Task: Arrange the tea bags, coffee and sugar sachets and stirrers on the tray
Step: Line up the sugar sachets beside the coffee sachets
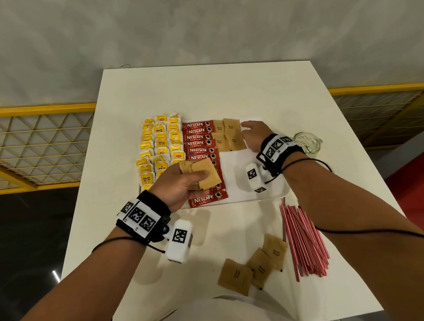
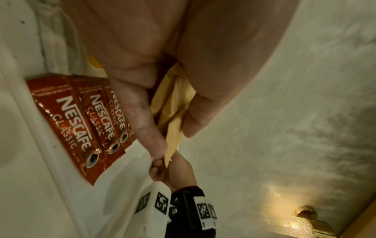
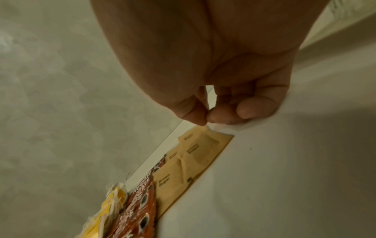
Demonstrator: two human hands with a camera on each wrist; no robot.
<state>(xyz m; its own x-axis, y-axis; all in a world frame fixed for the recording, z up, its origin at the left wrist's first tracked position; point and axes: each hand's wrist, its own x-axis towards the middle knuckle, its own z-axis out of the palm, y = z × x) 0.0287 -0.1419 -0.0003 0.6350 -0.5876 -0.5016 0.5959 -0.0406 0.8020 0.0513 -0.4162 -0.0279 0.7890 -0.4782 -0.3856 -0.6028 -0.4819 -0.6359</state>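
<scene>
My left hand (image 1: 194, 173) hovers over the near end of the white tray (image 1: 248, 195) and grips a small stack of brown sugar sachets (image 1: 205, 179) between thumb and fingers (image 2: 142, 112). On the tray lie rows of yellow tea bags (image 1: 160, 144), a column of red coffee sachets (image 1: 199, 143) and several brown sugar sachets (image 1: 229, 138) at the far end. My right hand (image 1: 243, 128) sits at the right edge of that group. Its thumb and forefinger (image 3: 195, 112) pinch together at the corner of the far right sachet (image 3: 203, 136).
Three loose brown sugar sachets (image 1: 257, 264) lie on the white table near me. A bundle of red stirrers (image 1: 304, 242) lies to their right. A glass cup (image 1: 307, 142) stands right of the tray. The tray's right half is bare.
</scene>
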